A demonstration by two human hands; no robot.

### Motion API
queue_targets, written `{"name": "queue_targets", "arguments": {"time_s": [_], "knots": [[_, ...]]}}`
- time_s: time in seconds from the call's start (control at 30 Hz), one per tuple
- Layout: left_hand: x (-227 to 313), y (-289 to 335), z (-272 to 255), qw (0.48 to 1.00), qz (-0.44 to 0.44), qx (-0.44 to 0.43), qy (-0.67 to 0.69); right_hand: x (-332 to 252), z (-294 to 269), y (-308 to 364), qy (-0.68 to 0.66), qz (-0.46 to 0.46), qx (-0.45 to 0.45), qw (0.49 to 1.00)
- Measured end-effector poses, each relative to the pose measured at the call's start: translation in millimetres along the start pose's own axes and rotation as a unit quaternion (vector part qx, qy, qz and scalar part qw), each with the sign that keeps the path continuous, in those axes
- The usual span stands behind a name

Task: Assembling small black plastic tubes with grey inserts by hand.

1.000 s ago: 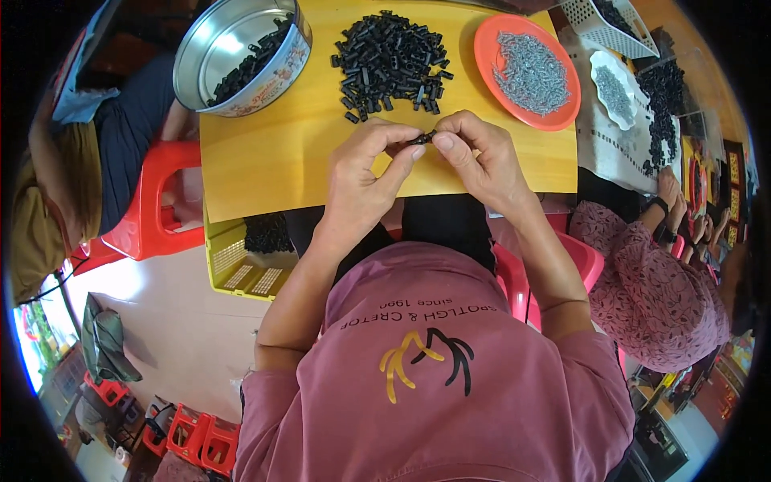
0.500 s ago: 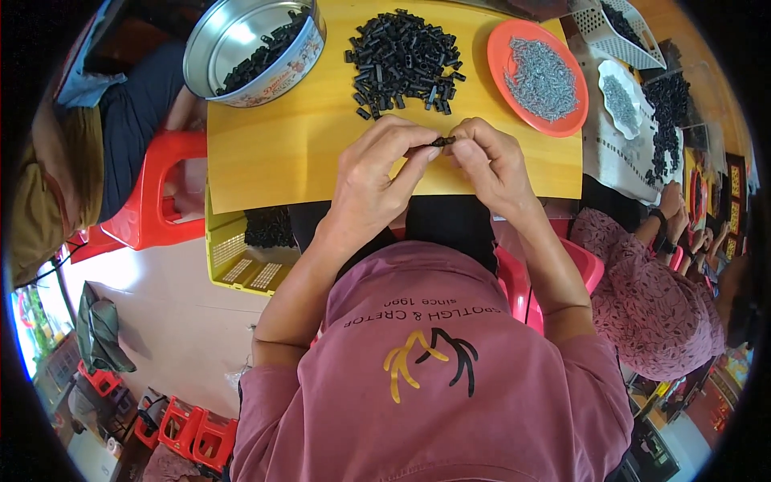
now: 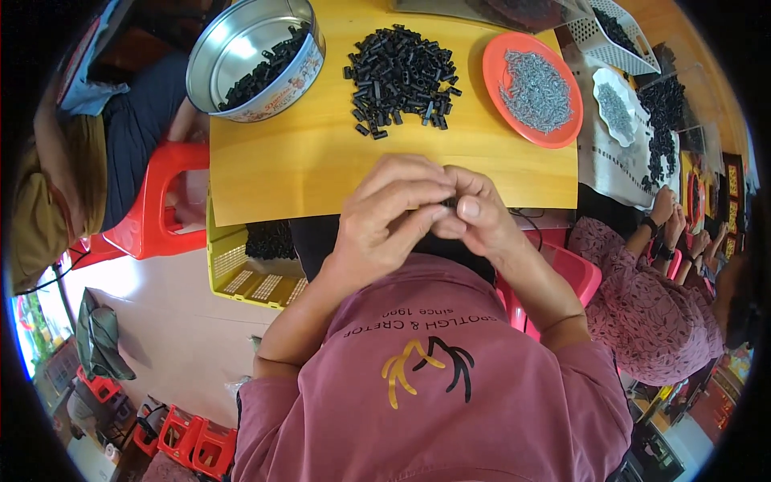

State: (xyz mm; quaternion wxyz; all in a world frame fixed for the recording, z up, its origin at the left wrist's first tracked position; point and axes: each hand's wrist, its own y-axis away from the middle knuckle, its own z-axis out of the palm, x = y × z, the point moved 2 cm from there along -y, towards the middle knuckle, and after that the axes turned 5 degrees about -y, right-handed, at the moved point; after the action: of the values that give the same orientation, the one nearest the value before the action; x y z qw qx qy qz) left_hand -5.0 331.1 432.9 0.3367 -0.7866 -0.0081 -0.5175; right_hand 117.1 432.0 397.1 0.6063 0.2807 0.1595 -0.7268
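Observation:
My left hand [image 3: 384, 210] and my right hand [image 3: 483, 215] meet over the near edge of the yellow table [image 3: 273, 177]. Between their fingertips is a small black plastic piece [image 3: 450, 202], mostly covered by the fingers. Both hands are closed on it in a pinch. Beyond them lies a heap of similar black plastic pieces [image 3: 401, 76]. To its right, an orange-red plate [image 3: 491, 76] carries many small silvery metal parts [image 3: 536, 92]. On the far left a round metal tin [image 3: 295, 87] holds more black pieces.
A yellow plastic crate [image 3: 229, 277] with black pieces stands under the table at left, near a red stool [image 3: 148, 209]. At right, a co-worker's hands [image 3: 668, 213] are near a white cloth, a white dish [image 3: 614, 108] and a white basket [image 3: 614, 40].
Both hands have come nearer my body, down to the table's edge, and closer together. The black piece is now more hidden by the fingers. The view has shifted slightly.

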Motion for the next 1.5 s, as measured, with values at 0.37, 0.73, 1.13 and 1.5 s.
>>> {"name": "queue_targets", "arguments": {"time_s": [0.37, 0.73, 1.13, 1.5], "knots": [[15, 18, -16, 0.999, 0.039, 0.012, -0.003, 15, 32, 0, -0.063, 0.050, -0.014, 0.997], [-15, 133, -93, 0.928, -0.317, 0.157, -0.121, -1, -4, -15, 0.376, -0.017, 0.138, 0.916], [-64, 212, -119, 0.873, -0.370, 0.161, -0.272, -3, -5, -66, 0.718, -0.252, 0.097, 0.641], [-20, 81, -32, 0.983, -0.095, 0.061, -0.148, -1, -7, -56, 0.720, -0.249, 0.107, 0.639]]}}
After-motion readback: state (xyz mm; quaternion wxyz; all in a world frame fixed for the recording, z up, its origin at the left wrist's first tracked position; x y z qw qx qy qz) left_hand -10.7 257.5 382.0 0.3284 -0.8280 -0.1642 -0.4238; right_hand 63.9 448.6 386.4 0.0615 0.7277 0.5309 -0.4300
